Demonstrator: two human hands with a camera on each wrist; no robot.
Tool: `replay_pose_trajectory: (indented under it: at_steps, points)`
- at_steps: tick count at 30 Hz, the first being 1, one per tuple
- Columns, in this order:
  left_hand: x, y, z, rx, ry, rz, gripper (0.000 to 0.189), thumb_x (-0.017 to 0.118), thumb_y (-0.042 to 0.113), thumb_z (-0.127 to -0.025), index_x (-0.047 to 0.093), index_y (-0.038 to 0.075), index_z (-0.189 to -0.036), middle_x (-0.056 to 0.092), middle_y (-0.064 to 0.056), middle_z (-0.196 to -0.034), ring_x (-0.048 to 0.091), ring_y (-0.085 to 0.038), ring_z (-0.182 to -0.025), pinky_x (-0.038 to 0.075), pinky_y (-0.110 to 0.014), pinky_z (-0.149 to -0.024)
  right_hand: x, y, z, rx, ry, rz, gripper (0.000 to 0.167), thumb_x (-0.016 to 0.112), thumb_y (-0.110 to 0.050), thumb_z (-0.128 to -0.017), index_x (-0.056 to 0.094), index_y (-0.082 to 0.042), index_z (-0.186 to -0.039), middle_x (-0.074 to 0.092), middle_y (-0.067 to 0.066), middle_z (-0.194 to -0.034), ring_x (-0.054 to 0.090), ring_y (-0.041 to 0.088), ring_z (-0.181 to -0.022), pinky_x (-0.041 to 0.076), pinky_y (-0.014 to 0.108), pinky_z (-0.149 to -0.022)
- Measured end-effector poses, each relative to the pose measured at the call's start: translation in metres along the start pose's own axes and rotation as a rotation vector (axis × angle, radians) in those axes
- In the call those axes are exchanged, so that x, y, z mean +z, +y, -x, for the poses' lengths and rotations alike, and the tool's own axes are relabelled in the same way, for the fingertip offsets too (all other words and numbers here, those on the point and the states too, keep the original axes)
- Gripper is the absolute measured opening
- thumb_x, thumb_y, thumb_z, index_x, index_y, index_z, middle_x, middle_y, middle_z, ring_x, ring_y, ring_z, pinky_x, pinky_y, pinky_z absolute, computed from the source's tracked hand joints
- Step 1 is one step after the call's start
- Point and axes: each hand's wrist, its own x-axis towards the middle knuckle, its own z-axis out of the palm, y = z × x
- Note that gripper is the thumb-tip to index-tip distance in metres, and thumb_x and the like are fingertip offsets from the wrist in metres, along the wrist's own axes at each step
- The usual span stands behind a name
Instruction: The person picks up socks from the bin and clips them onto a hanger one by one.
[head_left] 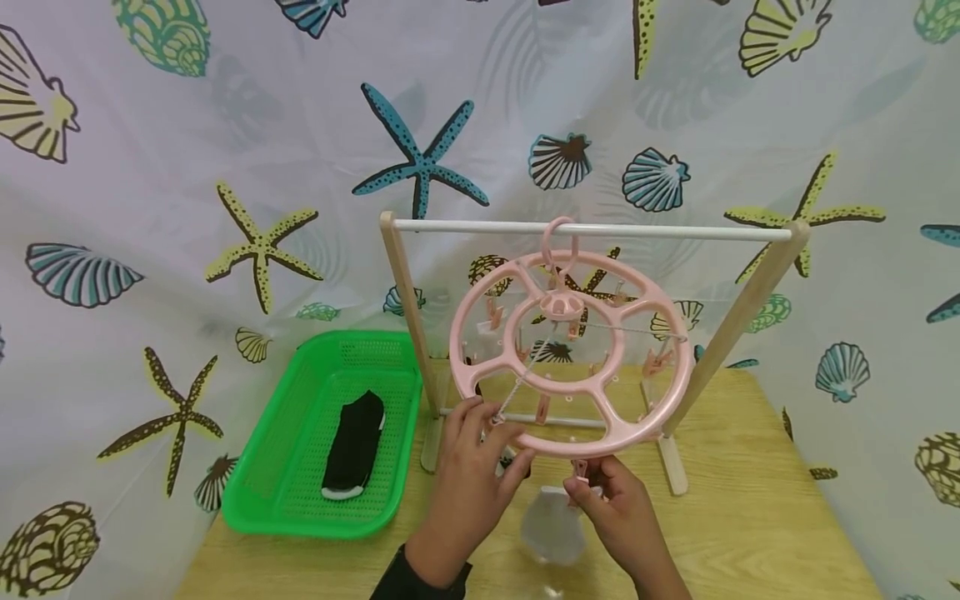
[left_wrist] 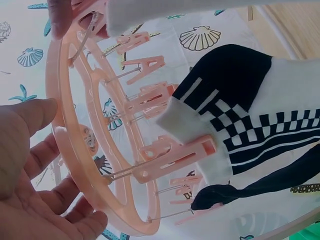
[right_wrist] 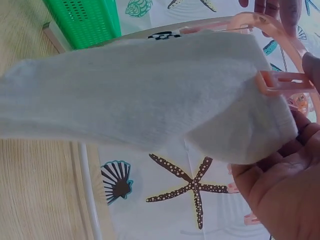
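In the head view, can see a round pink plastic drying rack (head_left: 561, 305), two rings joined by spokes, hooked over the white bar (head_left: 675, 232) of a wooden-posted stand (head_left: 742, 321). Can see a plain white cloth sock (head_left: 553, 529) hanging below the near rim, above the pale wooden desk (head_left: 772, 508). Can find the left hand (head_left: 468, 475) at the rim's near left, grip holding it with fingers laid over and thumb lower; farther right, the right hand (head_left: 618, 508), grip pinching a small pink plastic clothespin (head_left: 580, 469) just above the sock. On the left, see a green perforated plastic basket (head_left: 315, 529) containing a black sock with white edges (head_left: 354, 442).

In the left wrist view, can see what the head view mostly hides: a black-and-white checkered and striped sock (left_wrist: 245, 110) clipped by its cuff under the rack, beside a narrow dark cloth (left_wrist: 270, 187) on another clip. Also see the left fingers spread along the outer rim.

In the right wrist view, can see the white sock's soft, plain surface close up, the clothespin's end over its cuff, thumb on the clothespin and fingers behind the cuff. Cannot tell how tightly clamped.
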Motion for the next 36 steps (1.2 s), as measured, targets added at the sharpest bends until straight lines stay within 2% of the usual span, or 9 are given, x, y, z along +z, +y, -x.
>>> replay_pose_trajectory:
  at_steps: [7, 14, 18, 22, 26, 29, 31, 33, 36]
  points:
    - [-0.004, -0.001, -0.005, 0.01, -0.025, 0.05, 0.025, 0.084, 0.025, -0.082, 0.071, 0.014, -0.101, 0.057, -0.013, -0.116, 0.045, -0.035, -0.125, 0.045, -0.049, -0.098, -0.005, 0.003, 0.002, 0.01, 0.073, 0.106, 0.012, 0.068, -0.004, -0.093, 0.066, -0.006, -0.105, 0.068, 0.003, -0.096, 0.065, 0.013, -0.088, 0.053, 0.026, -0.077]
    - [-0.013, -0.003, -0.007, 0.007, -0.044, 0.089, 0.026, 0.083, 0.023, -0.081, 0.071, 0.014, -0.102, 0.056, -0.013, -0.116, 0.044, -0.034, -0.125, 0.047, -0.049, -0.094, -0.01, -0.004, 0.012, 0.16, 0.206, -0.013, 0.014, 0.061, -0.005, -0.099, 0.065, 0.005, -0.108, 0.068, 0.005, -0.097, 0.066, 0.013, -0.09, 0.053, 0.023, -0.079]
    - [-0.015, -0.004, -0.008, 0.006, -0.069, 0.096, 0.025, 0.081, 0.024, -0.084, 0.07, 0.014, -0.103, 0.056, -0.012, -0.117, 0.043, -0.033, -0.127, 0.046, -0.05, -0.096, -0.018, -0.009, 0.015, 0.179, 0.347, -0.08, 0.012, 0.059, -0.002, -0.099, 0.065, 0.009, -0.1, 0.069, 0.007, -0.086, 0.066, 0.014, -0.082, 0.053, 0.022, -0.077]
    - [-0.016, -0.004, -0.009, 0.012, -0.077, 0.097, 0.025, 0.081, 0.025, -0.084, 0.07, 0.014, -0.103, 0.056, -0.011, -0.117, 0.044, -0.035, -0.127, 0.045, -0.051, -0.097, -0.029, -0.012, 0.011, 0.16, 0.553, -0.165, 0.017, 0.059, -0.002, -0.099, 0.063, 0.013, -0.091, 0.066, 0.009, -0.077, 0.063, 0.016, -0.073, 0.052, 0.022, -0.073]
    - [-0.018, -0.006, -0.012, 0.022, -0.072, 0.118, 0.025, 0.082, 0.024, -0.083, 0.069, 0.013, -0.102, 0.055, -0.011, -0.115, 0.046, -0.033, -0.122, 0.046, -0.05, -0.094, -0.043, -0.013, 0.001, 0.112, 0.696, -0.231, 0.021, 0.057, -0.007, -0.101, 0.062, 0.013, -0.095, 0.064, 0.01, -0.086, 0.059, 0.019, -0.079, 0.05, 0.022, -0.073]
    - [-0.022, -0.007, -0.014, 0.015, -0.09, 0.157, 0.024, 0.081, 0.023, -0.084, 0.07, 0.013, -0.102, 0.055, -0.011, -0.115, 0.046, -0.031, -0.119, 0.047, -0.048, -0.092, -0.053, -0.013, -0.007, 0.134, 0.628, -0.255, 0.024, 0.049, -0.011, -0.105, 0.06, 0.007, -0.116, 0.06, 0.01, -0.113, 0.054, 0.019, -0.105, 0.047, 0.023, -0.084]
    - [-0.024, -0.008, -0.014, 0.008, -0.109, 0.175, 0.023, 0.08, 0.024, -0.085, 0.07, 0.014, -0.103, 0.055, -0.011, -0.116, 0.046, -0.03, -0.118, 0.047, -0.047, -0.091, -0.058, -0.013, -0.01, 0.151, 0.496, -0.234, 0.031, 0.042, -0.013, -0.107, 0.055, 0.003, -0.13, 0.054, 0.008, -0.127, 0.045, 0.019, -0.12, 0.04, 0.024, -0.092]
    - [-0.027, -0.009, -0.015, 0.007, -0.122, 0.187, 0.022, 0.079, 0.025, -0.086, 0.07, 0.015, -0.103, 0.055, -0.011, -0.117, 0.046, -0.029, -0.118, 0.046, -0.046, -0.09, -0.061, -0.011, -0.013, 0.101, 0.334, -0.226, 0.036, 0.034, -0.011, -0.109, 0.047, 0.004, -0.139, 0.05, 0.004, -0.136, 0.035, 0.02, -0.13, 0.033, 0.027, -0.096]
    - [-0.029, -0.01, -0.016, 0.015, -0.13, 0.19, 0.022, 0.078, 0.026, -0.086, 0.07, 0.016, -0.103, 0.054, -0.009, -0.117, 0.046, -0.028, -0.118, 0.047, -0.045, -0.089, -0.062, -0.007, -0.014, -0.038, 0.138, -0.245, 0.04, 0.028, -0.003, -0.107, 0.043, 0.005, -0.143, 0.052, 0.0, -0.137, 0.033, 0.02, -0.132, 0.03, 0.03, -0.093]
